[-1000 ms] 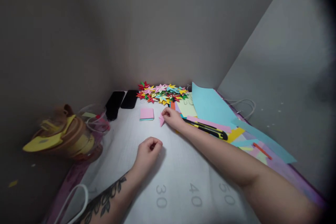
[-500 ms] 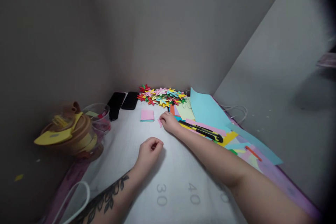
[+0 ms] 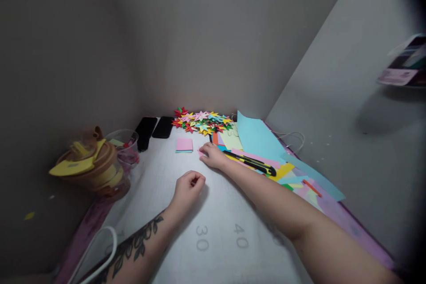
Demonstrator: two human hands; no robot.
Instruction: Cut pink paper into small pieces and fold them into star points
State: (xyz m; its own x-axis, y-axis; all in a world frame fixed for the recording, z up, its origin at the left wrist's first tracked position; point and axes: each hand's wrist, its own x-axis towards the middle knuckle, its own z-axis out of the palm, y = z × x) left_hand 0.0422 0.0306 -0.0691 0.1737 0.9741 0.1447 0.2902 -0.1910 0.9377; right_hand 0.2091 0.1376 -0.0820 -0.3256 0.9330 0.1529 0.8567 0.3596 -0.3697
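My right hand (image 3: 212, 156) reaches forward over the table, with its thumb and fingers around a small pink paper piece (image 3: 200, 152). Part of that piece is hidden by the fingertips. Closer to me, my left hand (image 3: 189, 187) rests on the white cloth, its fingers curled closed around a dark hollow. Nothing shows inside it. Just left of my right hand lies a square stack of paper (image 3: 184, 144), pink on top and bluish beneath. Behind both hands is a pile of colourful folded paper stars (image 3: 203, 122).
A black and yellow utility knife (image 3: 253, 163) lies over paper strips at right, by a large light blue sheet (image 3: 258, 135). Two black phone-like slabs (image 3: 163, 127) lie at back left. A clear plastic cup (image 3: 124, 144) and a brown pot-like container (image 3: 96, 166) stand at left.
The right thumb and fingers are spread somewhat wider around the pink piece. My left hand keeps its curled shape. The whole view has shifted slightly.
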